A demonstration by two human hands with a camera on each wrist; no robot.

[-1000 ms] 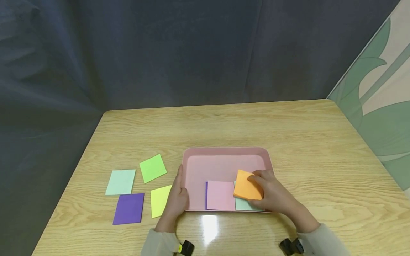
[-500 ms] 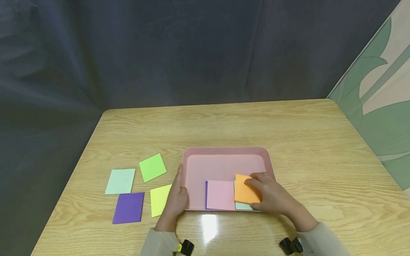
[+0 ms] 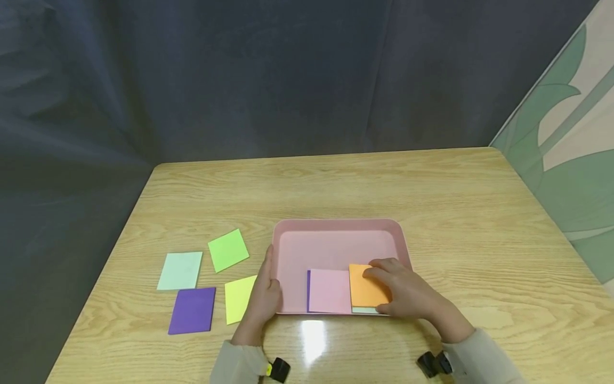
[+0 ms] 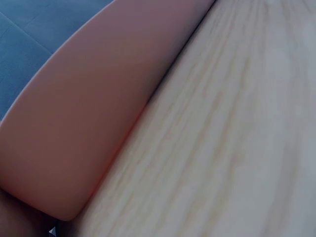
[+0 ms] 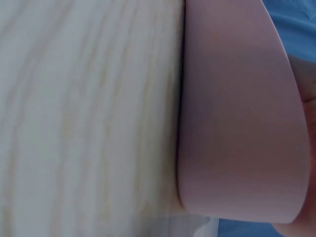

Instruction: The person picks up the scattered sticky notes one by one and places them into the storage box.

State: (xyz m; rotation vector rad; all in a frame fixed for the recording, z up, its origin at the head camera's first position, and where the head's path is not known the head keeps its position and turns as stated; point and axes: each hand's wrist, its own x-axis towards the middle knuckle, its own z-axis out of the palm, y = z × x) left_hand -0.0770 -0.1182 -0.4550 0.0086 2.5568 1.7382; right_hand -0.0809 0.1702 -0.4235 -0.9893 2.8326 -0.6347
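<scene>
My right hand [image 3: 409, 292] grips an orange sticky-note pad [image 3: 361, 288] by its sides, at the front right of a pink tray [image 3: 336, 226]. A mint-green pad [image 3: 364, 310] shows as a thin strip under its front edge. To the left, a pink pad [image 3: 330, 290] lies over a purple pad [image 3: 308, 293], of which only a sliver is visible. My left hand [image 3: 263, 303] rests along the tray's left side with fingers straight. Both wrist views are filled mainly by the tray's outer wall [image 4: 94, 103]; in the right one, part of the right hand [image 5: 310, 94] appears behind it.
Left of the tray, on the wooden table [image 3: 455, 213], lie a lime-green pad [image 3: 228, 250], a mint pad [image 3: 179, 271], a purple pad [image 3: 192, 311] and a yellow pad [image 3: 238, 298] partly covered by the left hand. A dark cloth [image 3: 288, 80] hangs behind the table.
My right hand has lowered the orange pad, turning it straighter and shifting it toward the front and slightly left, over the mint pad. The left hand has stayed at the tray's side.
</scene>
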